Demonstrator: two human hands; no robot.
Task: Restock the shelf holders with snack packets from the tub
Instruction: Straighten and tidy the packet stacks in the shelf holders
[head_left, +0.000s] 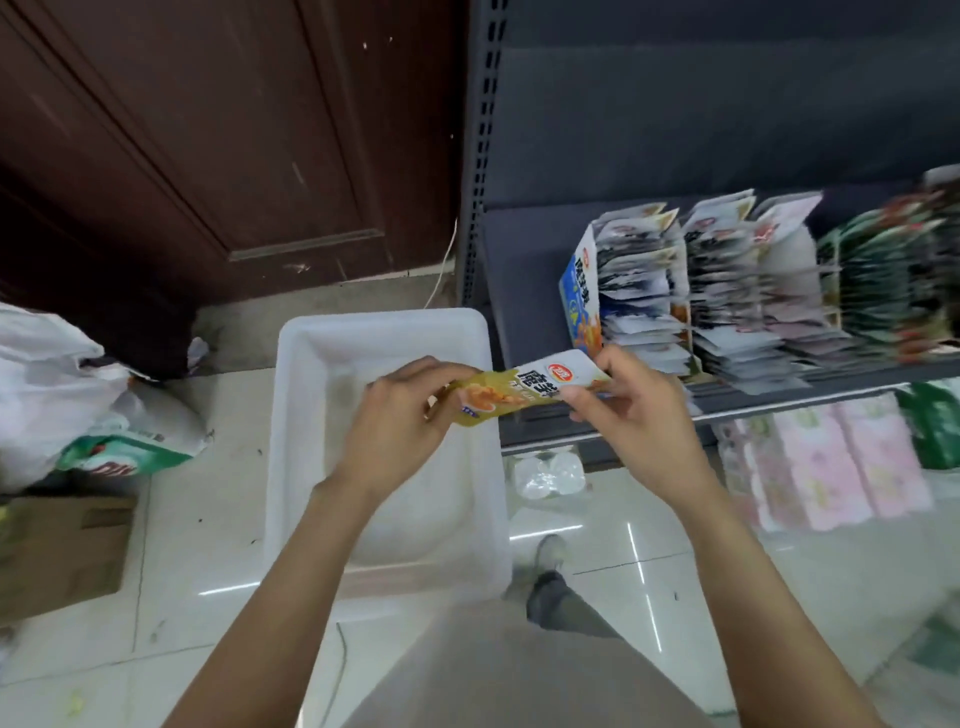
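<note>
A yellow and white snack packet (524, 391) is held flat between both hands above the right rim of a white plastic tub (306, 415) on the floor. My left hand (400, 421) pinches its yellow left end. Its white right end is pinched by my right hand (628, 410). No packets show in the tub's visible inside. On the dark shelf (524, 270) to the right stand cardboard holders (582, 291) packed with rows of snack packets (727, 296); the leftmost holder has a blue side.
A brown wooden door (208, 145) stands behind the tub. White bags (57, 384) and a cardboard box (57, 551) lie at left on the tiled floor. Pink packs (831, 467) fill the lower shelf. My foot (550, 556) is beside the tub.
</note>
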